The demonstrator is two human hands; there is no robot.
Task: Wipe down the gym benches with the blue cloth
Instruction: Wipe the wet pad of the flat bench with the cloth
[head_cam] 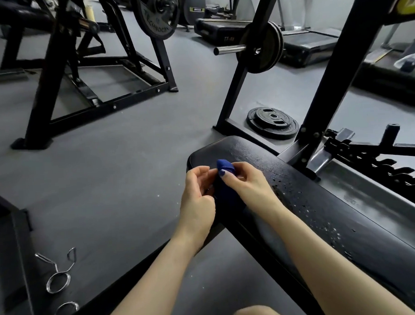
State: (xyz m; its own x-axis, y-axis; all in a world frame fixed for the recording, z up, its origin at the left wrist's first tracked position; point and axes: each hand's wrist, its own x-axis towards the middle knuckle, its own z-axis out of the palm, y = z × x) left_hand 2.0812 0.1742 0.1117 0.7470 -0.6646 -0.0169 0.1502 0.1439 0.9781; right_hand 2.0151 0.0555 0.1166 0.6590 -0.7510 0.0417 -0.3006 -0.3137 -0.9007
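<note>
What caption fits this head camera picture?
Both hands, left hand and right hand, hold a blue cloth over a droplet-speckled black bench.

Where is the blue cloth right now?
In the head view, the blue cloth is in the middle, held between the left hand and the right hand, over the near end of the black bench.

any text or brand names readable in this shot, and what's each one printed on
"TECHNOGYM", last letters cut off, on the big weight plate hung at top.
"TT-" and two blurred characters, on the black treadmill base.
Raised lettering on the weight plate on the floor: too small to read.
Yellow-green label on the machine behind: blurred.
No text on the blue cloth or bench pad.
</note>
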